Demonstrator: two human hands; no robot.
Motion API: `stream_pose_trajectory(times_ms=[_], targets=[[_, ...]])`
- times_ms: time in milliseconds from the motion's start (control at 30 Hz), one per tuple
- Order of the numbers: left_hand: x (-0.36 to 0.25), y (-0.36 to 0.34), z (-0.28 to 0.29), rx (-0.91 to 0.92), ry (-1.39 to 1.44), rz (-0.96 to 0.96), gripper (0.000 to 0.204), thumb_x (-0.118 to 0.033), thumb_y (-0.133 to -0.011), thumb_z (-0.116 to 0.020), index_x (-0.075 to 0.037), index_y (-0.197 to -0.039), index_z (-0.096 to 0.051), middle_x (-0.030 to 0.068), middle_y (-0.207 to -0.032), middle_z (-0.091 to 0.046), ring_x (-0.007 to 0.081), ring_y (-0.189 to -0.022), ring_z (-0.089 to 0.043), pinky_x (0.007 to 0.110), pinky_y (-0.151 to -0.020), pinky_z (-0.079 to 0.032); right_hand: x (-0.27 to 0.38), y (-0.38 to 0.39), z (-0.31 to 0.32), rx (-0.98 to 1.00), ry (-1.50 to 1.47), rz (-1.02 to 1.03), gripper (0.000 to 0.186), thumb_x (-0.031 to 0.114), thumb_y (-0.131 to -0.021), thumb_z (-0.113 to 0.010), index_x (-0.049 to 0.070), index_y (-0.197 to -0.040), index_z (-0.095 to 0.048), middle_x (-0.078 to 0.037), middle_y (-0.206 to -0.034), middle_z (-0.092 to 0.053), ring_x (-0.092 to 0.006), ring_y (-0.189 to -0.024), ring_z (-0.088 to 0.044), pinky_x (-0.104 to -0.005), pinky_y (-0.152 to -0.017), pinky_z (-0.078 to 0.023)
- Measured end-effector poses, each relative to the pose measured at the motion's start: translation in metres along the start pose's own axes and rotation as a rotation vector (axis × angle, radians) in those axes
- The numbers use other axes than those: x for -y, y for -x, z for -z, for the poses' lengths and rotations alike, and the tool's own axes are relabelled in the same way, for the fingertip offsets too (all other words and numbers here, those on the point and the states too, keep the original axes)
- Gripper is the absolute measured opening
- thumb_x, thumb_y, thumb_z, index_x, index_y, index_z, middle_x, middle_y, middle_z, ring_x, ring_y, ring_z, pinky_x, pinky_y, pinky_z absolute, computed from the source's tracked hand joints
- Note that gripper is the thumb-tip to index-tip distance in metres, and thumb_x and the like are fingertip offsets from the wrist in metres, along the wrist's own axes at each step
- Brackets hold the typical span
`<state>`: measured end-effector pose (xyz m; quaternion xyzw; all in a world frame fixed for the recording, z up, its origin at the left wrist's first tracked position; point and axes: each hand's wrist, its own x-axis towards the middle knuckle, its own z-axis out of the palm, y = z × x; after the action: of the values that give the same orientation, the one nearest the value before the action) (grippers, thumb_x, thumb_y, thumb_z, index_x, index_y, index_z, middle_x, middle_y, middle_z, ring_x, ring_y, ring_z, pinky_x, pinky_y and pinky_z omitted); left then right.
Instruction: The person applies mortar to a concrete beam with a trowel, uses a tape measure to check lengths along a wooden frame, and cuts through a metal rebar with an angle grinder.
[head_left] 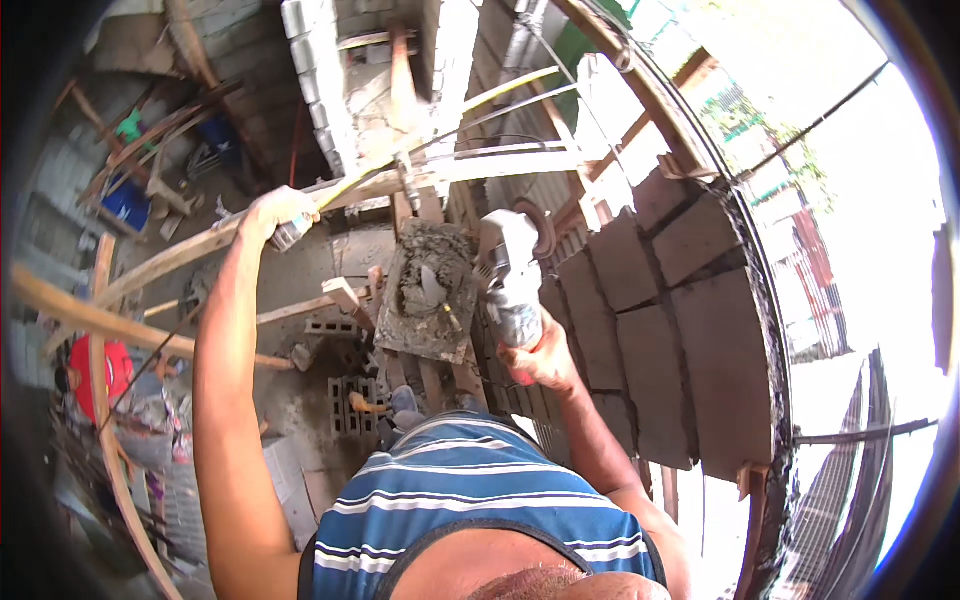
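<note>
My left hand (277, 208) is closed round a tape measure (291, 234) at the left, beside a long wooden beam (200, 250). A yellow tape blade (345, 186) runs from it along the beam toward the upper right. To the right of centre, my right hand (545, 355) grips the body of an angle grinder (512, 275), its head pointing away from me. Left of the grinder lies a mortar board (405, 338) heaped with wet grey mortar (432, 245). A trowel (433, 288) rests in the mortar.
A block wall (690, 330) rises close on my right, with bright openings beyond. Hollow blocks (350, 405) lie below near my feet. Timber poles (130, 325) cross the left side. A person in a red shirt (100, 375) is lower left. A thin rod (500, 112) crosses ahead.
</note>
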<state>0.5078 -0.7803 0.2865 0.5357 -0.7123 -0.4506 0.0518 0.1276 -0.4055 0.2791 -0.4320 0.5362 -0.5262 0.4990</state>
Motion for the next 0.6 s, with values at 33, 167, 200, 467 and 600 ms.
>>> stream_pose_trajectory(times_ms=[33, 167, 200, 467, 600], targets=[[0.002, -0.026, 0.013, 0.026, -0.086, -0.162, 0.022, -0.023, -0.081, -0.067, -0.006, -0.09, -0.079, 0.0034, -0.078, -0.071, 0.0147, -0.07, -0.063, 0.035, -0.061, -0.05, -0.009, 0.001, 0.002, -0.009, 0.1, 0.005, 0.07, 0.036, -0.066, -0.089, 0.0, -0.119, -0.059, -0.001, -0.095, -0.066, -0.0096, -0.082, -0.061, -0.0291, -0.077, -0.052], [-0.044, -0.112, 0.016, -0.027, -0.382, 0.013, 0.027, -0.032, -0.085, -0.067, -0.009, -0.095, -0.077, 0.006, -0.082, -0.073, 0.0203, -0.07, -0.065, 0.044, -0.065, -0.054, -0.008, 0.012, 0.003, -0.039, 0.194, 0.001, 0.075, 0.04, -0.065, -0.089, -0.001, -0.12, -0.058, -0.004, -0.099, -0.066, -0.0119, -0.089, -0.061, -0.0322, -0.081, -0.052], [-0.08, -0.128, -0.007, -0.037, -0.255, 0.141, 0.028, -0.034, -0.084, -0.068, -0.009, -0.092, -0.075, 0.0059, -0.078, -0.071, 0.0204, -0.066, -0.062, 0.045, -0.062, -0.053, -0.004, 0.017, 0.007, -0.077, 0.219, -0.029, 0.076, 0.042, -0.065, -0.088, -0.002, -0.12, -0.058, -0.005, -0.1, -0.066, -0.013, -0.09, -0.061, -0.0327, -0.082, -0.052], [-0.135, -0.169, -0.018, 0.113, -0.195, -0.06, 0.026, -0.034, -0.081, -0.075, -0.01, -0.089, -0.072, 0.0099, -0.078, -0.068, 0.024, -0.065, -0.061, 0.053, -0.059, -0.051, -0.005, 0.022, 0.01, -0.085, 0.234, -0.057, 0.079, 0.045, -0.065, -0.088, -0.004, -0.119, -0.058, -0.008, -0.1, -0.067, -0.0156, -0.09, -0.062, -0.0336, -0.083, -0.052], [-0.149, -0.156, -0.026, 0.114, -0.064, 0.184, 0.027, -0.035, -0.08, -0.076, -0.011, -0.09, -0.071, 0.0126, -0.079, -0.067, 0.0289, -0.066, -0.062, 0.059, -0.057, -0.05, -0.011, 0.02, 0.015, -0.109, 0.234, -0.073, 0.08, 0.046, -0.064, -0.088, -0.003, -0.12, -0.058, -0.009, -0.1, -0.067, -0.0159, -0.091, -0.062, -0.0336, -0.084, -0.052]])
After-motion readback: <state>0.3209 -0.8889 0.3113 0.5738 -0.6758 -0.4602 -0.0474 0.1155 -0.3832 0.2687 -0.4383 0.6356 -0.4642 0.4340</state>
